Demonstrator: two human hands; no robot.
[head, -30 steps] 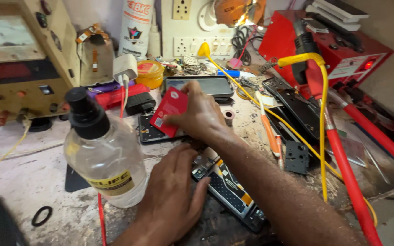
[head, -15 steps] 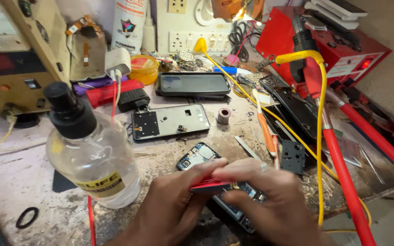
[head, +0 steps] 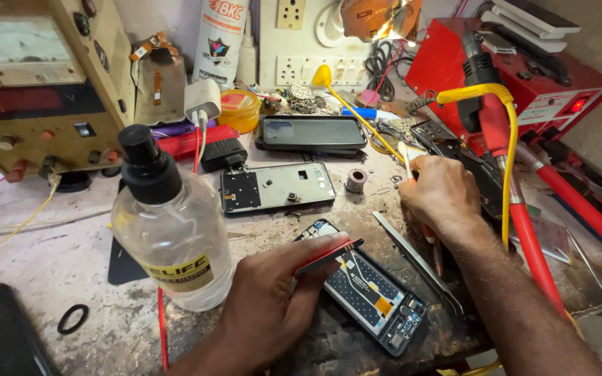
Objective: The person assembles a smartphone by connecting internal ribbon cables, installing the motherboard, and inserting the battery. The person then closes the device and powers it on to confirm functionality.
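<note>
Red plastic card (head: 325, 256) is pinched between the thumb and fingers of the left hand (head: 273, 299), held edge-on right over the opened phone (head: 367, 292) lying near the front edge of the workbench (head: 50, 257). That phone has its back off, so you can see the dark board and little gold bits inside. The card's tip sits just above its upper left corner.

Over on the other side, the right hand (head: 440, 191) is curled around a thin white-tipped tool (head: 407, 159), fingers closed on it, resting on the bench near a pile of black parts. A pair of metal tweezers (head: 416, 261) lies diagonally between the two hands, just beside the open phone.

Behind all that there's a bare phone frame (head: 276, 186) lying flat, and a dark phone (head: 313, 132) face down further back. A small solder spool (head: 355, 179) sits next to the frame. A clear bottle (head: 172, 230) with a black pump top stands close to the left hand. Beige power supply (head: 36, 76) at back left, red station (head: 524, 76) with a red hose at back right.
</note>
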